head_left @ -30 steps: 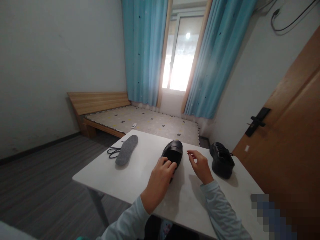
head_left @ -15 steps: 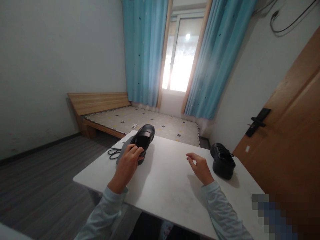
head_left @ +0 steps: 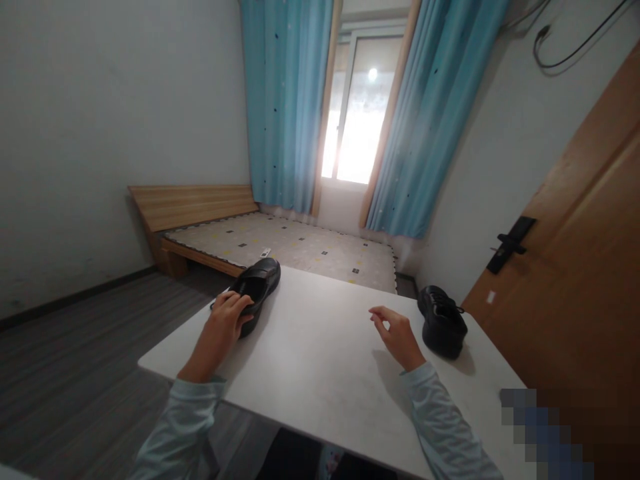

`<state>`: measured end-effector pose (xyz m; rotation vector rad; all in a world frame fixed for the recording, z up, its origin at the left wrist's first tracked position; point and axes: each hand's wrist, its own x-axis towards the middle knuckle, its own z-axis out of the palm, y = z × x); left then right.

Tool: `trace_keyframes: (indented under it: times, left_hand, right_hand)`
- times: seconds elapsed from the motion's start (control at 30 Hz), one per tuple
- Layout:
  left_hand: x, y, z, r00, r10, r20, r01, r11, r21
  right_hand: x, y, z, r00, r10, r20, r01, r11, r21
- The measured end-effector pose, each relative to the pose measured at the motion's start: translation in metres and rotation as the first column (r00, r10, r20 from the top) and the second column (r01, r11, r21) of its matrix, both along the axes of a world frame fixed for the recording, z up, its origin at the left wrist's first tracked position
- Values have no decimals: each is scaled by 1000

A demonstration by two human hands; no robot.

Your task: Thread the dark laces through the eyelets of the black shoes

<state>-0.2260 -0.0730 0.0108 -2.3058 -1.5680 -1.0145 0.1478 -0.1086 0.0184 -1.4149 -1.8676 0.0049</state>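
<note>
The glossy black leather shoe with no laces [head_left: 259,285] lies at the far left corner of the white rectangular tabletop [head_left: 320,353], its toe pointing away from me toward the bed; my left hand [head_left: 223,327] has its grip closed over the heel end, fingers [head_left: 235,301] curled on the rim of the opening and the thumb along the near side; whether the sole rests fully on the tabletop I cannot tell; my left sleeve, pale blue, runs back off the near edge. My right hand [head_left: 397,337] hovers over the right part of the tabletop with a loose, half-open grip, holding nothing, fingers bent and parted; just beside it to the right stands the second black leather shoe with laces [head_left: 442,321], upright near the right edge, apart from my fingers. Beyond the tabletop is a low wooden bed with a patterned mattress [head_left: 280,243]; behind it hang blue curtains [head_left: 285,100] on either side of a bright window [head_left: 357,113]; a brown wooden door with a black handle [head_left: 570,267] stands on the right.
</note>
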Motion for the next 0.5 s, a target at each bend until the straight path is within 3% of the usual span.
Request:
trace_keyframes:
  times: [0.13,0.27,0.4,0.5]
  left_hand:
    - [-13,12,-3,999,10,-43,-11,999,-31]
    - [-17,18,5,988,74,-138,-92,988,-123]
    - [-8,12,16,952,207,-228,-257,941,-219]
    - [5,8,25,946,228,-232,-281,930,-235]
  right_hand:
    - [0,0,0,1000,5,2,-5,1000,-10]
    - [1,1,0,1000,2,16,-2,1000,-2]
    - [1,1,0,1000,2,21,-2,1000,8]
    - [2,0,0,1000,9,21,-9,1000,8]
